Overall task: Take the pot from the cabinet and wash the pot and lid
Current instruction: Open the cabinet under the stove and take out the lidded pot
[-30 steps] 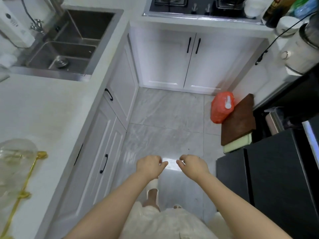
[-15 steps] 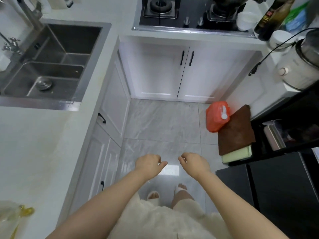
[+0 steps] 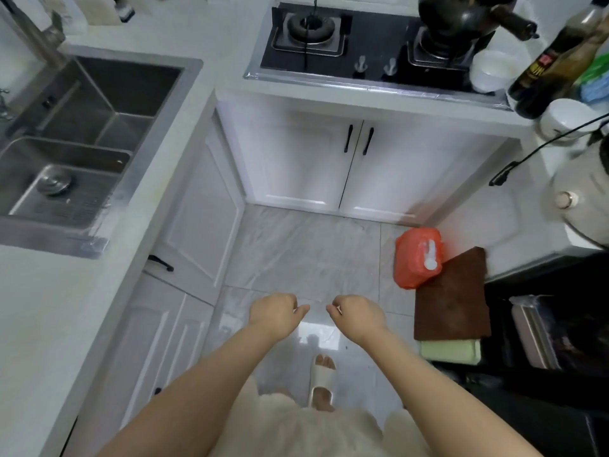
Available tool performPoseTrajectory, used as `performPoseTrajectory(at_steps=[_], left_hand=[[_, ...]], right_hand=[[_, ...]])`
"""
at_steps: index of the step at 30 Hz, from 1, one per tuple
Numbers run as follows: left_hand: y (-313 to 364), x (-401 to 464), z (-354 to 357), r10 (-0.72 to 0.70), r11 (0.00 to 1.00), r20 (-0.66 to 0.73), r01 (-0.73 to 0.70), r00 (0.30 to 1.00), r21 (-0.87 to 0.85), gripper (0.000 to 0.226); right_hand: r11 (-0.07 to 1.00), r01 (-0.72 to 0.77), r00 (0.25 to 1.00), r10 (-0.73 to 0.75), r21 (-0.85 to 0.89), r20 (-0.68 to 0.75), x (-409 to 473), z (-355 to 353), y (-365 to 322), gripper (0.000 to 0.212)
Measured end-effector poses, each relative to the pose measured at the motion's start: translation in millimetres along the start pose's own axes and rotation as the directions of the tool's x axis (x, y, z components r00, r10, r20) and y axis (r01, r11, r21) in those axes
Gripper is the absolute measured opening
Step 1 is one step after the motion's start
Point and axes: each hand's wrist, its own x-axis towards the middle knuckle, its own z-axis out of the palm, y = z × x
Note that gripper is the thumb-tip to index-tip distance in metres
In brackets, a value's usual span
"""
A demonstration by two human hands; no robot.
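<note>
Left hand [image 3: 276, 315] and right hand [image 3: 357, 315] out in front over the grey tiled floor [image 3: 306, 252], near each other but apart, knuckles up. Fingers of both loosely curled under, each grip slack and holding nothing. Straight ahead, the white cabinet [image 3: 349, 169] under the stove [image 3: 365, 47], both doors closed, two black handles side by side at the seam. No pot for washing in sight outside it. A dark pan [image 3: 461, 14] on the right burner. Steel sink [image 3: 75, 143] set into the bench [image 3: 36, 324] at left. Orange bag [image 3: 413, 258] on the floor at right, just beside a brown board [image 3: 451, 298]. One sandalled foot [image 3: 323, 380] below the hands.
</note>
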Motion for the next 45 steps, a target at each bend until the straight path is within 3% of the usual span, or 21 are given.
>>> performPoseTrajectory(at_steps=[12, 24, 32, 45], left_hand=[[6.6, 84.4, -54.4, -0.056, 0.995, -0.009, 0.055, 0.998, -0.086, 0.046], [-18.8, 208.2, -137.7, 0.088, 0.996, -0.009, -0.088, 0.996, -0.014, 0.046], [-6.6, 259.1, -166.3, 0.143, 0.989, 0.031, -0.144, 0.989, 0.018, 0.048], [63.2, 332.9, -205.7, 0.008, 0.999, 0.024, -0.007, 1.0, -0.043, 0.047]], right_hand=[[0.998, 0.039, 0.998, -0.038, -0.039, 0.043, 92.2, -48.7, 18.3, 0.036], [0.993, -0.109, 0.992, 0.111, 0.049, -0.051, 200.5, -100.1, -2.5, 0.035], [0.992, -0.118, 0.99, 0.121, 0.043, -0.074, 249.6, -133.3, 3.4, 0.036], [0.997, -0.05, 0.999, 0.051, 0.065, -0.018, 336.1, -182.8, 68.9, 0.036]])
